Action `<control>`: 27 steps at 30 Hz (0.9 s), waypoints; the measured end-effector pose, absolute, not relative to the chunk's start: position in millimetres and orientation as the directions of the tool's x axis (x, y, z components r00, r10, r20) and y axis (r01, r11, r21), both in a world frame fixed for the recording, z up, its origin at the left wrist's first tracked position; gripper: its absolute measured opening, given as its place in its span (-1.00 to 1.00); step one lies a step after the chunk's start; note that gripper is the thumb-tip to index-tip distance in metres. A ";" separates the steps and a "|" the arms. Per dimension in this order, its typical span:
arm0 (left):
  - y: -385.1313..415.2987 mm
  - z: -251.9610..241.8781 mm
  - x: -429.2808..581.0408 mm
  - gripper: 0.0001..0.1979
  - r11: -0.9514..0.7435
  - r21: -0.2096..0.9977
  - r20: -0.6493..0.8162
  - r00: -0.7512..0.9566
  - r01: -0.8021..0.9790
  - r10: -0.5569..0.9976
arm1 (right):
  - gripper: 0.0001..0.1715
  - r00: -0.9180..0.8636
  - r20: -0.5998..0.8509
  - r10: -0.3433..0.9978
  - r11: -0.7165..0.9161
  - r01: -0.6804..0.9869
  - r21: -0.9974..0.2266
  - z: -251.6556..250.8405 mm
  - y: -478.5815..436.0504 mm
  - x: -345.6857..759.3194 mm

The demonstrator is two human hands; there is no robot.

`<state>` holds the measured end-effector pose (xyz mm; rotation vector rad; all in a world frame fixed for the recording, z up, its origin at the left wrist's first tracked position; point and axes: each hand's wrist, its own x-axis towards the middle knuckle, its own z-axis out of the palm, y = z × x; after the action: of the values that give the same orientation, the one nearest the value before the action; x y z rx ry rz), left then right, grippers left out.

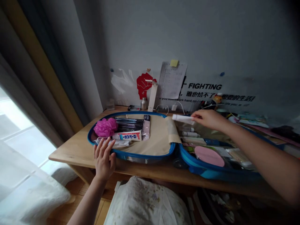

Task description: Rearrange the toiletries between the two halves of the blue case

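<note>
A blue case [150, 156] lies spread wide on the wooden desk [77, 150]. My left hand [103, 157] rests on the front rim of its left half, fingers spread and holding nothing. That half holds a pink bath puff [106, 127], a white toothpaste tube [127, 136], dark packets [128, 124] and a slim pale tube [146, 127]. My right hand [207, 119] pinches a white tube [183, 118] above the right half. Below it lie more tubes [189, 134] and a pink round disc [209, 156].
Papers [171, 80], a red fist cutout [144, 84] and a FIGHTING poster [205, 86] hang on the wall behind. A small bottle [143, 103] and cables stand at the desk's back. Curtains [47, 81] hang left. A white bag [147, 203] sits below the desk edge.
</note>
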<state>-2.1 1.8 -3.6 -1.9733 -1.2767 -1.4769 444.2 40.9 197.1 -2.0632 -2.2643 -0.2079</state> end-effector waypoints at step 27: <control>-0.2 -1.6 -1.4 -0.54 -0.513 0.192 0.890 0.071 0.837 0.450 | -0.68 -0.450 0.023 0.893 0.449 0.883 -0.136 122.6 124.2 191.8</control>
<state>-1.4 -0.2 -1.6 -1.9848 -1.2788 -1.4253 191.8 124.2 122.6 -1.5952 -2.5953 0.1583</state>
